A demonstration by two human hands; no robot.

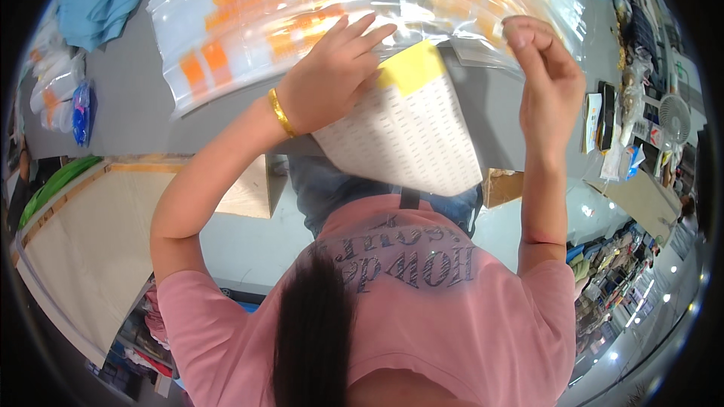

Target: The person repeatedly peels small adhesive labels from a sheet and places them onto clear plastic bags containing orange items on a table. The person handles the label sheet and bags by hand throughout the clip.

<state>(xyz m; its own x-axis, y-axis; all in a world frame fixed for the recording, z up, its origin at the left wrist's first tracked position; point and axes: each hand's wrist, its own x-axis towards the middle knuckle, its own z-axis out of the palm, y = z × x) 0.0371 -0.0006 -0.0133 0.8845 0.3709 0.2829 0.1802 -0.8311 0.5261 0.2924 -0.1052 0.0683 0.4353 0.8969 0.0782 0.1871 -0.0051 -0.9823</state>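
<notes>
My left hand point(332, 75), with a gold band at the wrist, is over the near edge of the clear plastic bags point(264, 19). Its fingers are stretched toward the bags, while the thumb side grips a white sheet of labels or backing paper point(407, 132) with small grey print and a yellow corner point(413, 68). That sheet slants down past the table edge over my lap; its left part is hidden by the hand. My right hand point(547, 68) is raised at the right side of the bags, thumb and forefinger pinched together on something too small to make out.
Printed with orange, the shiny bags cover the far part of the grey table point(113, 98). Blue cloth point(105, 0) lies at the far left. Small wrapped packs point(56, 94) sit at the left edge. A dark phone-like object point(605, 115) and a small fan point(673, 117) are at the right.
</notes>
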